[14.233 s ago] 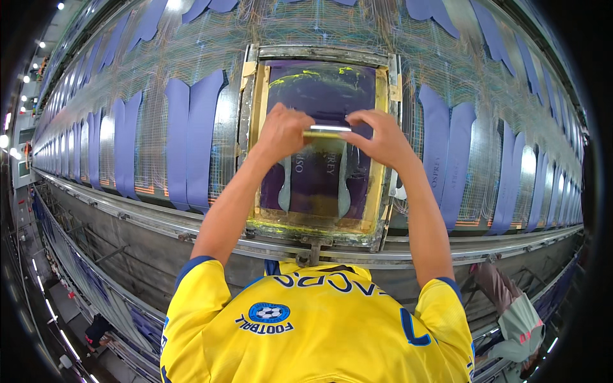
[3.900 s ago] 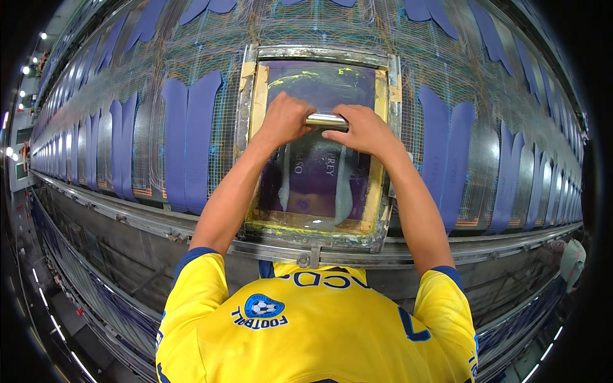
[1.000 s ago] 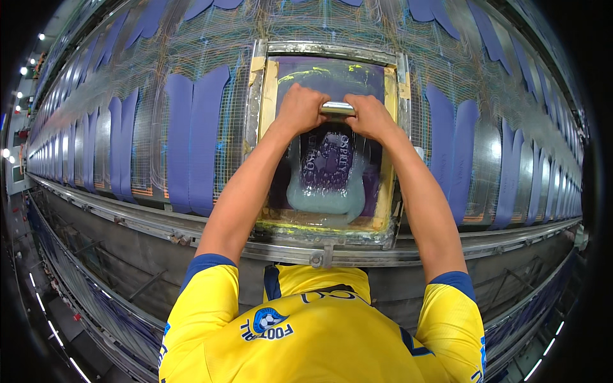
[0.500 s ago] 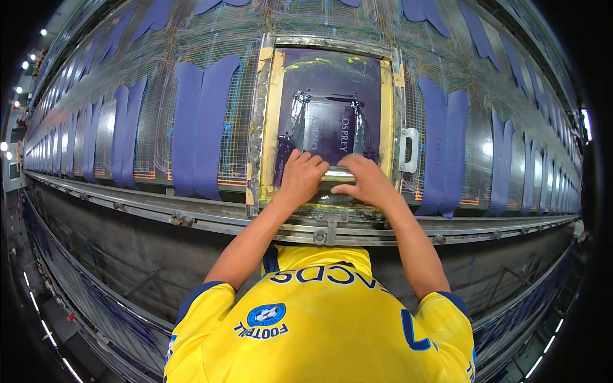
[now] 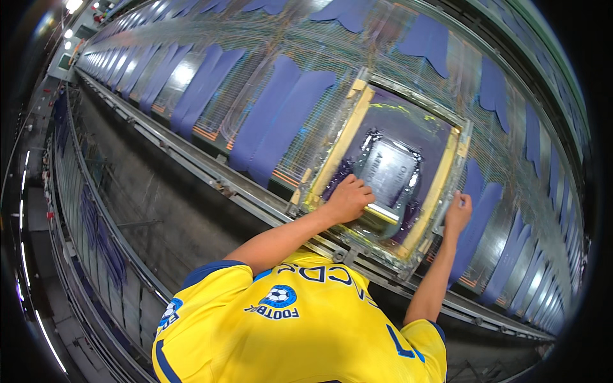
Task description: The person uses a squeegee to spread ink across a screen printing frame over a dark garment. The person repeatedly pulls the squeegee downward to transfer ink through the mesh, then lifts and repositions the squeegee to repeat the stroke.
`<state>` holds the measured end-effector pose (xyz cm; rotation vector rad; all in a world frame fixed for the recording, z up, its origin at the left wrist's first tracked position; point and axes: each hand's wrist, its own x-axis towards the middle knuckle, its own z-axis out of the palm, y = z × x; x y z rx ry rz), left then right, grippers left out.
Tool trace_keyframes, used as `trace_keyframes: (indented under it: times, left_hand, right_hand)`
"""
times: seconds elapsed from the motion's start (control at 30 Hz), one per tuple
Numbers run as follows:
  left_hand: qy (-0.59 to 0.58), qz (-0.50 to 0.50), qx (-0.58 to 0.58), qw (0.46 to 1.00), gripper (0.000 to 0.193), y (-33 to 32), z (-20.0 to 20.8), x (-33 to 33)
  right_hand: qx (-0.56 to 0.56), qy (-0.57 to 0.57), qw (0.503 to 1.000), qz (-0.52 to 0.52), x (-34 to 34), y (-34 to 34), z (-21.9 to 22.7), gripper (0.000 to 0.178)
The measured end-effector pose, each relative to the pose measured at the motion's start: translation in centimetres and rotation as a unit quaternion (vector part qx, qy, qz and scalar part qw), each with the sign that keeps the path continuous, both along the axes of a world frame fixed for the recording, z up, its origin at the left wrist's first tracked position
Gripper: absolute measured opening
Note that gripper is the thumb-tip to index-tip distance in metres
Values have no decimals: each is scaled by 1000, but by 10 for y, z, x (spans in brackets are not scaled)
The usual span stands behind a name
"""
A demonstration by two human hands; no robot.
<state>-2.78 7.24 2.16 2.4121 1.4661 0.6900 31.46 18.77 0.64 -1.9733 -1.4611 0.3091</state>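
A screen-printing frame [image 5: 348,131] with a metal border and yellowish inner strips lies tilted in view on the long table. Its dark purple screen [image 5: 415,122] carries wet, glossy ink round a lighter lettered area. Near the frame's close end, my left hand [image 5: 350,199] is curled round the left end of a squeegee [image 5: 383,212] with a shiny bar. At the frame's right side, my right hand [image 5: 458,212] has its fingers closed at the side handle, which they mostly cover.
Paired blue-purple fabric pieces [image 5: 271,121] lie in rows along the table on both sides of the frame. A metal rail [image 5: 172,142] runs along the near table edge. Beyond a dark gap at the left stands another rack [image 5: 102,220] with purple pieces.
My right hand has left the squeegee and moved right to the frame's side handle. The left hand stays at the squeegee. The whole view has turned, so the frame now appears tilted and further right.
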Motion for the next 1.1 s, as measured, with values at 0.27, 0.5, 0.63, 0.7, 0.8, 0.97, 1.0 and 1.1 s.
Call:
trace_keyframes:
  times: [0.27, 0.5, 0.63, 0.7, 0.8, 0.97, 1.0, 1.1]
  left_hand:
    - [37, 7, 16, 999, 27, -2, 22, -58]
    - [49, 13, 30, 998, 20, -18, -3, 79]
    - [34, -9, 34, 999, 20, -38, 2, 69]
    - [45, -23, 12, 999, 22, -56, 2, 66]
    - [47, -45, -29, 997, 23, -59, 1, 64]
    - [38, -58, -40, 997, 24, -39, -1, 54]
    - [26, -58, -43, 997, 23, -20, -1, 49]
    - [-7, -50, -30, 998, 21, 59, -19, 43]
  right_hand:
    - [57, 43, 997, 9, -63, -27, 5, 25]
    - [88, 135, 986, 43, 63, -32, -40, 29]
    - [38, 123, 992, 14, 59, -41, -28, 29]
    - [35, 121, 992, 6, 62, -42, -31, 28]
    - [39, 108, 993, -17, 63, -25, -31, 28]
    - [16, 95, 995, -8, 55, -22, -31, 30]
    - [-6, 91, 996, 1, 50, -13, -31, 31]
    - [-58, 44, 997, -8, 42, 1, -42, 30]
